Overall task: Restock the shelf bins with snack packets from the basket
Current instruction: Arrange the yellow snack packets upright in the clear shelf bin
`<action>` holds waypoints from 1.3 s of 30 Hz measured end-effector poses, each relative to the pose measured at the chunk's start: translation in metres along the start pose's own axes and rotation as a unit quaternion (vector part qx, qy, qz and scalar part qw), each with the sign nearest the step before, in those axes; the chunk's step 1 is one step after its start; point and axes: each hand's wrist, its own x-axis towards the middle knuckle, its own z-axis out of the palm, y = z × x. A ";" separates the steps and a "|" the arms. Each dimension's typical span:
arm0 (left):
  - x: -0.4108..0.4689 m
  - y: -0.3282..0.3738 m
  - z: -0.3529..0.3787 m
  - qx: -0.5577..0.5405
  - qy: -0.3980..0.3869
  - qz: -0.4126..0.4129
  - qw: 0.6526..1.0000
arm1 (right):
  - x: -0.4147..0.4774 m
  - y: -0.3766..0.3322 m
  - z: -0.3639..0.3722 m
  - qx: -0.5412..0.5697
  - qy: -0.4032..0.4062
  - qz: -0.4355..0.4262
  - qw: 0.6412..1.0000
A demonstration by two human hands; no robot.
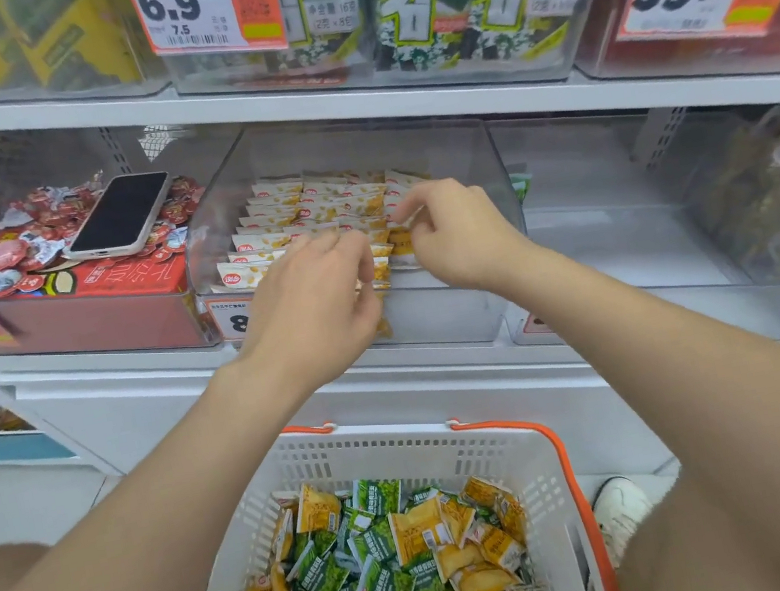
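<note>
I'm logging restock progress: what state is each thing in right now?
clear bin: partly filled, yellow packets standing in rows.
left hand: holds a stack of packets at the bin front.
right hand: pinches a packet in the bin.
basket: holds loose yellow and green packets, handles down.
phone: screen dark, lying on red sweets.

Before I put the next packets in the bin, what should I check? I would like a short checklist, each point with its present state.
1. Left hand grips the held packets firmly: ok.
2. Right hand pinches a packet at the front right of the bin: ok.
3. Rows stand in order: ok.
4. Room left at the front: cannot tell, the hands cover it.
5. Basket holds only yellow packets: not ok, green packets are mixed in.
6. Phone lies away from the hands: ok.
</note>
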 end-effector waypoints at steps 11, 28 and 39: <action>-0.076 0.044 0.077 -0.077 -0.411 -0.021 0.908 | -0.138 0.019 0.018 -0.253 -0.356 -0.084 0.896; -0.234 0.088 0.229 -0.065 -0.656 -0.045 0.751 | -0.172 0.058 0.066 -0.319 -0.490 -0.118 0.803; -0.217 0.076 0.220 -0.074 -0.527 -0.177 0.828 | -0.173 0.049 0.062 -0.316 -0.485 -0.137 0.804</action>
